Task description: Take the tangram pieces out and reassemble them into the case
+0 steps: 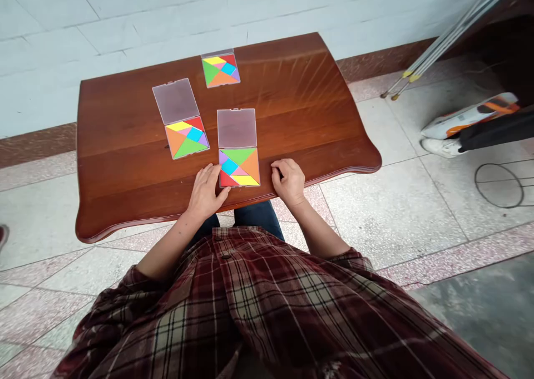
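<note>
Closest to me on the wooden table lies a tangram set [239, 167] in a square clear case, its lid [237, 128] folded back flat, away from me. Coloured pieces fill the tray: green, orange, purple, blue, pink, red and yellow. My left hand [205, 191] rests along the tray's left edge, fingers stretched out and thumb at the lower left corner; it grips nothing. Just right of the case, my right hand [289, 182] sits on the tabletop with fingers curled in, apart from the tray. Nothing shows between its fingers.
A second open tangram case [187, 138] lies to the left, and a third [221, 70] near the table's far edge. The wooden table [125, 162] stands by a white wall [167, 11]. Crutches [442, 45] and another person's shoes [442, 147] are at right.
</note>
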{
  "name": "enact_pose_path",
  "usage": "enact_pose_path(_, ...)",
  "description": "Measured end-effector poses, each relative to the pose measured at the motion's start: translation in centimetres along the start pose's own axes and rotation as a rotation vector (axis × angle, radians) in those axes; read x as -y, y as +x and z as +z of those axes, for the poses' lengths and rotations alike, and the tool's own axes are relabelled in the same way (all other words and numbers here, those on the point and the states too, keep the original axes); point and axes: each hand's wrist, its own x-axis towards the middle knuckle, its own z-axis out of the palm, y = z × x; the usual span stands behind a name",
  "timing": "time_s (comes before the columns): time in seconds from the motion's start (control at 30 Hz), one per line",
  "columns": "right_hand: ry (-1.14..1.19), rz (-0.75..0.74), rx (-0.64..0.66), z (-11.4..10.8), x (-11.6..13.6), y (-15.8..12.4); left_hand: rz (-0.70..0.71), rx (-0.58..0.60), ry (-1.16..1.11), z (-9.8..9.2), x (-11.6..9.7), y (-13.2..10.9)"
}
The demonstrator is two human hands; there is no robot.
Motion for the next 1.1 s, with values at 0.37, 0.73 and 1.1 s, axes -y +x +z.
enact_pose_path(0.37,0.0,0.004,0.032,-0.4,0.3,-0.1,0.001,-0.006,-0.014,-0.1,-0.1,-0.1)
enact_pose_path(0.73,-0.027,-0.002,-0.006,-0.3,0.1,0.0,-0.005,-0.013,-0.053,0.0,0.1,0.0)
enact_pose_path(1.1,-0.03,0.005,0.009,-0.3,0.1,0.0,-0.023,-0.065,-0.101,0.4,0.9,-0.2)
